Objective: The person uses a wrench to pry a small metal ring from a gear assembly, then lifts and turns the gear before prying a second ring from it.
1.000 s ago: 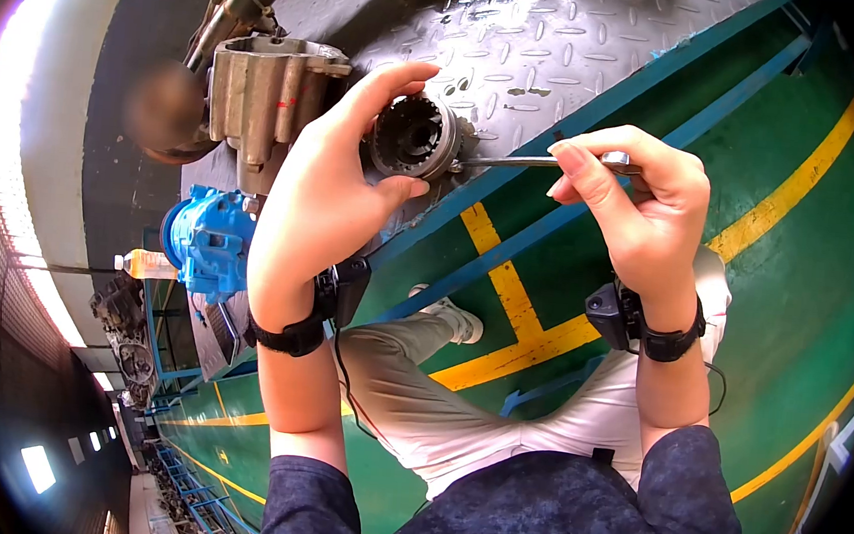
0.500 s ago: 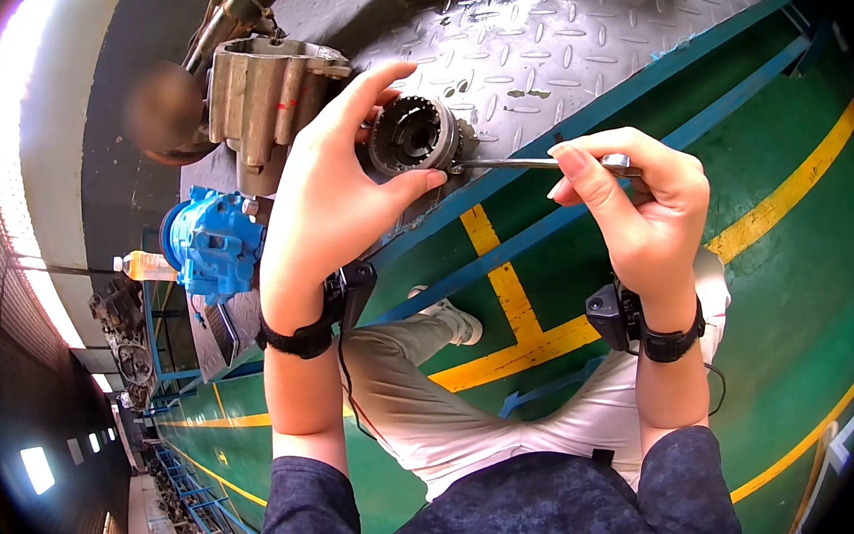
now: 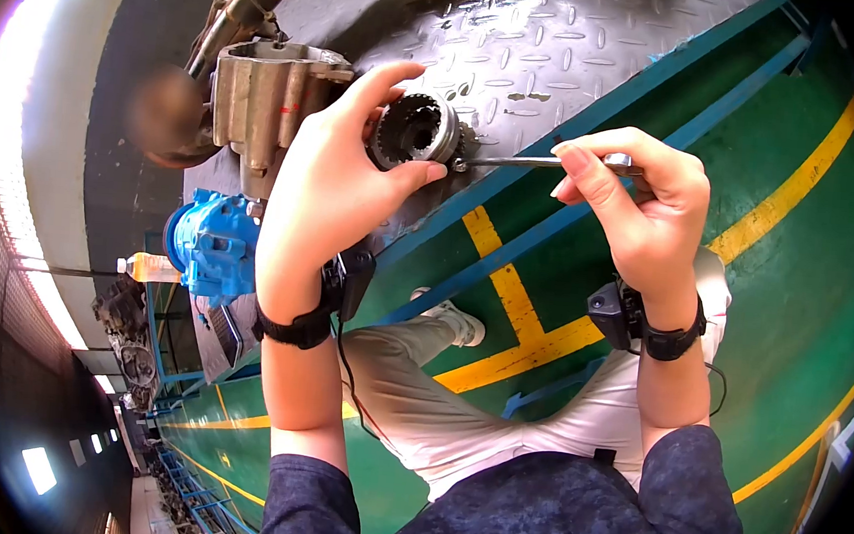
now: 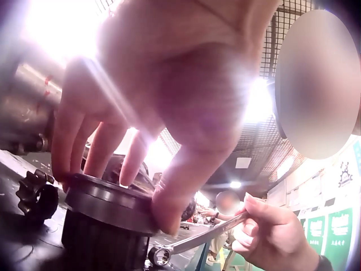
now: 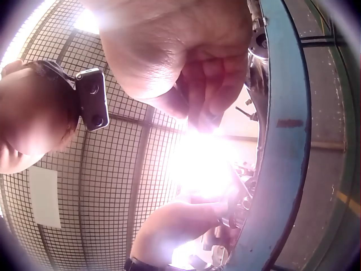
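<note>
A dark, round metal sleeve (image 3: 445, 133) with teeth inside its rim stands on the steel tabletop. My left hand (image 3: 323, 184) holds it from the side, thumb near the front and fingers round the far side. Seen from the left wrist, the thumb (image 4: 172, 209) presses the grooved collar (image 4: 110, 197) at its top. My right hand (image 3: 643, 199) grips a slim steel wrench (image 3: 516, 161), which points left. The wrench's ring end (image 4: 161, 257) is low beside the sleeve, close over the tabletop. Glare washes out the work in the right wrist view.
A grey metal housing (image 3: 269, 104) and a blue casting (image 3: 218, 241) stand to the left. A small toothed gear (image 4: 36, 195) lies beside the sleeve. The tread-plate tabletop (image 3: 585, 49) ends at a blue edge (image 3: 663, 70). A bottle (image 3: 151, 266) is farther left.
My left hand's fingers and thumb have shifted round the sleeve, the thumb now farther right and higher in view. The sleeve has turned or tilted slightly. My right hand and wrench have hardly moved.
</note>
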The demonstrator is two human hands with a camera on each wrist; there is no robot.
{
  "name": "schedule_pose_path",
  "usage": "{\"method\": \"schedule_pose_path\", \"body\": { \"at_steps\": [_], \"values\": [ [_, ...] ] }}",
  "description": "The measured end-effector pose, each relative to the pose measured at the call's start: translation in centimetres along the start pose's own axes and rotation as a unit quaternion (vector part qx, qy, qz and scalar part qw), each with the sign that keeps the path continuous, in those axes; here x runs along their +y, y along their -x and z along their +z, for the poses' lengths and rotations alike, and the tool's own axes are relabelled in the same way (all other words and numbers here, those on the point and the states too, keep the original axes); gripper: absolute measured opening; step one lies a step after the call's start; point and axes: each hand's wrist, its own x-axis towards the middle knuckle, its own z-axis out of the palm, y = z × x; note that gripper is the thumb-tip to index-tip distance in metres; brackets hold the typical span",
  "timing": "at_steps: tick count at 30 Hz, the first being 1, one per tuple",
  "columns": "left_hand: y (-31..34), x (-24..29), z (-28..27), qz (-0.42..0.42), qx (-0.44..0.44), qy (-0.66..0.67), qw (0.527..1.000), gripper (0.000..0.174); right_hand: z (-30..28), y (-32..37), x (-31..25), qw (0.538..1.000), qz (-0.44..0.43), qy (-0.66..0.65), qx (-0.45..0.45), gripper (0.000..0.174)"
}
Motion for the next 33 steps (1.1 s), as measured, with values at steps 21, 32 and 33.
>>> {"method": "schedule_pose_path", "body": {
  "at_steps": [21,32,33],
  "values": [
    [-0.9,1.6,-0.9,-0.086,-0.046,-0.153,0.983,0.07,0.5,1.6,0.3,0.999,-0.041,0.003,0.027,0.011],
    [-1.4,2.2,-0.9,-0.162,-0.075,-0.116,0.977,0.071,-0.2,1.9,1.4,0.991,-0.034,-0.072,0.112,0.02],
    [-1.5,1.8,-0.9,-0.16,-0.082,-0.113,0.977,0.071,-0.3,1.9,1.6,0.991,-0.027,-0.073,0.109,0.02]
  ]
}}
